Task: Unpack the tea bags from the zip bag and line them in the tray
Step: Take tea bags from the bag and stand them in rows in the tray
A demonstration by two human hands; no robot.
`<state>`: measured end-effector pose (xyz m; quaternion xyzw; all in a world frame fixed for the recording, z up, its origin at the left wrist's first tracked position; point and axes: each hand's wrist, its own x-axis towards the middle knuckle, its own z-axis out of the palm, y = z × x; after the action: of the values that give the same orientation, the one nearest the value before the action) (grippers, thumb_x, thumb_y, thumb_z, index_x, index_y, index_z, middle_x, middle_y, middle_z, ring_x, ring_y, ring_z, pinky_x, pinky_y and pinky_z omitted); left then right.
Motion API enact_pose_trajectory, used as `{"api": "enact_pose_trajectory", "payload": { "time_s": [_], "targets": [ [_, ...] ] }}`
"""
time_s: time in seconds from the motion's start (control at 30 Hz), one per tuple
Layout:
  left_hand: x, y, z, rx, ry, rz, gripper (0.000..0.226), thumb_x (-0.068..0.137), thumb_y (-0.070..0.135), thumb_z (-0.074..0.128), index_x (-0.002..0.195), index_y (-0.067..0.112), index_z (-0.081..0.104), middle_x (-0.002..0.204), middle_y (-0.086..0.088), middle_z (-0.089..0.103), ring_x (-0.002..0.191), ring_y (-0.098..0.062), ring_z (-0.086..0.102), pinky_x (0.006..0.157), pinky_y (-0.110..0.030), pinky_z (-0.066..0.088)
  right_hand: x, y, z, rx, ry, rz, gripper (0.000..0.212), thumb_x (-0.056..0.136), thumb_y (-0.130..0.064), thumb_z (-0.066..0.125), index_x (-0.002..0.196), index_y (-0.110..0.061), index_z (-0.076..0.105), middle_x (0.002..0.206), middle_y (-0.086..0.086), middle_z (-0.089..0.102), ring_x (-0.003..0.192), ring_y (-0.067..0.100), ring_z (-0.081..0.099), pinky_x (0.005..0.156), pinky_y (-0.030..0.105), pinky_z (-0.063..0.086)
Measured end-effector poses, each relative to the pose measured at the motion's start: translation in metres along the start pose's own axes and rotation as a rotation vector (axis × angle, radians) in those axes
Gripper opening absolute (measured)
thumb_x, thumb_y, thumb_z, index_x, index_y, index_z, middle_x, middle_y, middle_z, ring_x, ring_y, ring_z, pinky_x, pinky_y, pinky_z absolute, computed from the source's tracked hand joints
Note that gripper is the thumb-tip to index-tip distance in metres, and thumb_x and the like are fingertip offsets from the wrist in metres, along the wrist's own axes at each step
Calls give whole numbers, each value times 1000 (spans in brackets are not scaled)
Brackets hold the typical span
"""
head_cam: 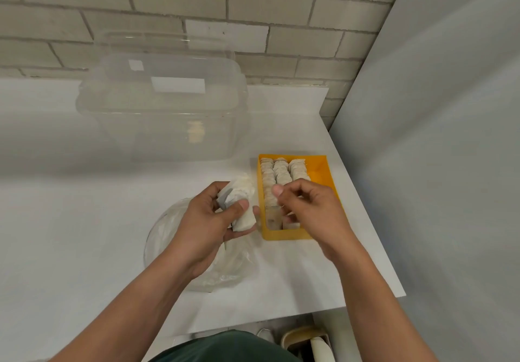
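Note:
A yellow tray (323,168) sits on the white counter at right of centre, with rows of white tea bags (277,173) standing in it. My left hand (208,221) grips a stack of white tea bags (239,192) just left of the tray. My right hand (305,204) hovers over the tray's near half with fingers curled; whether they pinch a tea bag is hidden. A clear, crumpled zip bag (233,266) lies on the counter under my left wrist.
A large clear plastic tub (166,125) with its lid on stands at the back of the counter against a brick wall. A grey panel (436,136) bounds the counter on the right. The counter's front edge (281,319) is near my body.

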<state>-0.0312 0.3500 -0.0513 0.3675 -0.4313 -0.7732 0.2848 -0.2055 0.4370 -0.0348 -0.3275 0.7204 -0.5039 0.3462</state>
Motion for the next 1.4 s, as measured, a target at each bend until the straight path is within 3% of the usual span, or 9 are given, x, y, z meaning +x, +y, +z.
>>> {"api": "enact_pose_trajectory", "payload": {
  "time_s": [0.2,0.43,0.53,0.7,0.8,0.97,1.13,1.23,1.4],
  "targets": [
    [5,0,3,31,68,36,20,96,8,70,116,9,65,104,-14,75,94,-26,77,76,-37,63,-12,-6,27,-103,-112,-33,38,68,-39,94,97,-32,71,89,-8,70,73,10,67,74,34,59],
    [4,2,0,-75,4,-53,24,99,5,64,122,7,62,120,-24,71,99,-33,75,84,-48,63,-6,6,30,-29,-91,13,33,80,-17,86,107,-31,72,85,-2,70,73,15,67,85,51,61],
    [5,1,-3,-68,-11,-63,32,96,-10,54,124,5,61,123,-26,68,100,-34,74,83,-49,63,-6,10,31,62,-77,25,35,82,-11,85,109,-29,73,81,-4,67,71,13,63,82,46,60],
    [4,1,-6,-29,9,-23,30,97,-5,63,123,9,62,121,-22,70,106,-34,75,85,-48,63,-8,13,28,142,-104,61,37,84,-12,84,116,-27,73,81,-5,66,75,13,65,78,41,62],
    [3,3,-5,-17,11,8,31,94,-2,69,123,9,62,117,-18,72,103,-30,76,83,-42,64,-9,13,25,183,-111,108,27,84,-22,85,109,-20,75,91,2,71,81,14,70,75,34,62],
    [1,5,-2,-20,-1,12,28,93,-1,71,118,9,65,110,-12,75,100,-27,77,74,-33,63,-7,17,23,192,-58,95,14,85,-14,83,95,-12,74,97,15,73,79,20,71,70,31,60],
    [2,5,-2,32,-1,38,26,94,-5,68,116,9,66,109,-11,75,99,-26,77,75,-32,63,-7,18,19,220,-89,54,20,86,-16,82,104,-20,75,102,8,75,89,24,74,74,35,61],
    [1,6,-2,83,-12,57,25,94,-3,69,117,8,66,114,-15,74,102,-29,77,78,-35,63,-6,16,17,205,-100,41,19,89,-23,79,107,-23,77,103,10,76,100,34,72,84,49,62],
    [2,7,0,25,-10,20,20,97,-3,65,116,4,66,114,-16,74,103,-29,76,81,-39,64,-5,13,11,328,-19,-9,22,88,-29,77,105,-16,79,104,21,74,87,40,67,79,60,57]
  ]
}}
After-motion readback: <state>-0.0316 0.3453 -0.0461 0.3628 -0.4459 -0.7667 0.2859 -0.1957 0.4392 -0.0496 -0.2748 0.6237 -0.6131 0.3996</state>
